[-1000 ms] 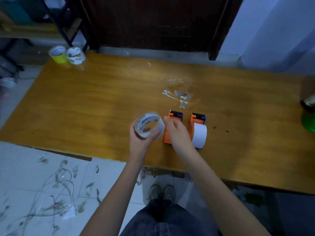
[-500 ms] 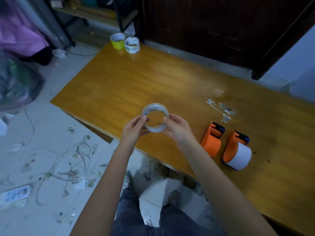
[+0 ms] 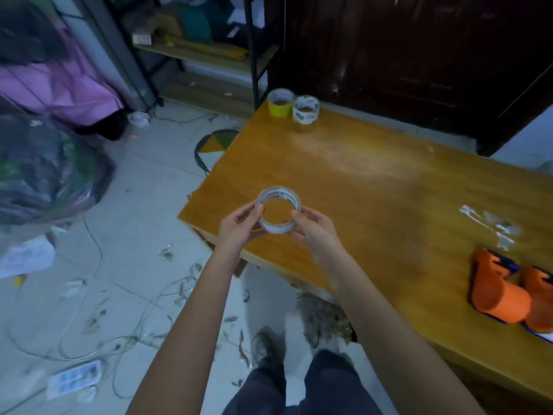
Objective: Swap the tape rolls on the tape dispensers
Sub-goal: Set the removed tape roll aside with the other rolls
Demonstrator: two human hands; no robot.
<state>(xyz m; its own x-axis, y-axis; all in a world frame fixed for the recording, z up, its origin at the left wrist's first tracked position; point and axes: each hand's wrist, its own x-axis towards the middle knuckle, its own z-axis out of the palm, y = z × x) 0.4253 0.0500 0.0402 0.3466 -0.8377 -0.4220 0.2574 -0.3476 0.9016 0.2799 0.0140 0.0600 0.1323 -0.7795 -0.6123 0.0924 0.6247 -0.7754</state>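
I hold a clear tape roll [image 3: 279, 232] with a white printed core between both hands, above the table's near left corner. My left hand [image 3: 239, 227] pinches its left side and my right hand [image 3: 314, 232] pinches its right side. Two orange tape dispensers lie at the right: the nearer one [image 3: 493, 290] has its spool bare, the second one [image 3: 538, 304] is cut off by the frame edge. A yellow tape roll [image 3: 279, 106] and a white printed tape roll [image 3: 305, 112] stand at the table's far left corner.
The wooden table [image 3: 374, 181] carries scraps of torn tape [image 3: 490, 227] near the dispensers. Left of it the tiled floor holds loose wires [image 3: 119, 324], debris and a dark plastic bag [image 3: 45, 172]. A metal shelf [image 3: 203, 52] and a dark door stand behind.
The view has swung left, so the dispensers slid to the right edge. The clear roll left the dispenser area; both hands now hold it over the table's left corner.
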